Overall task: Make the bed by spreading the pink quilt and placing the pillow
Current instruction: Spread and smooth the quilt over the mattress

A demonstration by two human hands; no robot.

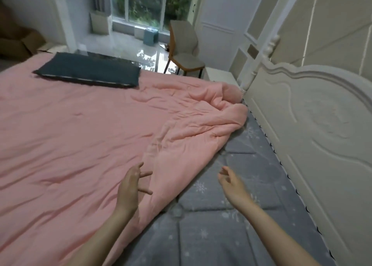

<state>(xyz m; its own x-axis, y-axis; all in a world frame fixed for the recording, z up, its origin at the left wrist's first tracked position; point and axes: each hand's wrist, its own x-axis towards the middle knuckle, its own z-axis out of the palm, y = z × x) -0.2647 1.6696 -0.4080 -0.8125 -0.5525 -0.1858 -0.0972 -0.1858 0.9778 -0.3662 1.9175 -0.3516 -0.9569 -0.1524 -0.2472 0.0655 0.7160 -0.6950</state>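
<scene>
The pink quilt (80, 141) covers most of the bed, flat on the left and bunched into folds near the headboard end. Its edge runs diagonally, leaving a strip of grey snowflake mattress (237, 221) bare. A dark blue-grey pillow (88, 70) lies on the quilt at the far side of the bed. My left hand (130, 187) hovers over the quilt's edge with fingers spread and holds nothing. My right hand (229, 181) is over the bare mattress, fingers loosely curled and holding nothing.
The white carved headboard (314, 129) stands along the right. Beyond the bed are a grey chair with orange legs (185, 48), a glossy tiled floor, a window with greenery, and a cardboard box (18, 42) at the far left.
</scene>
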